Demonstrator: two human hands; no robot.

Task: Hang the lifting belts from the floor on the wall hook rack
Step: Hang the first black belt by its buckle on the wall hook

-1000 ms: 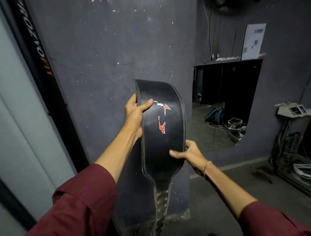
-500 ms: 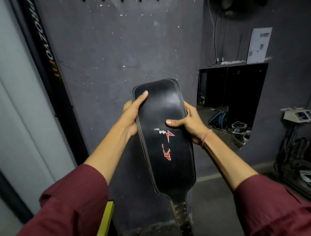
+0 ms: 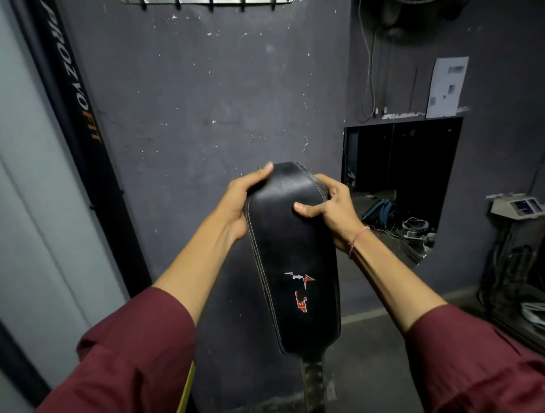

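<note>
Below the hook rack (image 3: 206, 3), left hand (image 3: 239, 203) and right hand (image 3: 333, 206) gripping black lifting belt (image 3: 295, 265) by its top

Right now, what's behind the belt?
The grey wall stands behind the belt. The fingers of the left hand and right hand wrap round its top edge, mostly hidden. The belt's far side is covered.

hook rack (image 3: 206, 3) cropped by top edge; belt (image 3: 292, 265) tail cut off below
</note>
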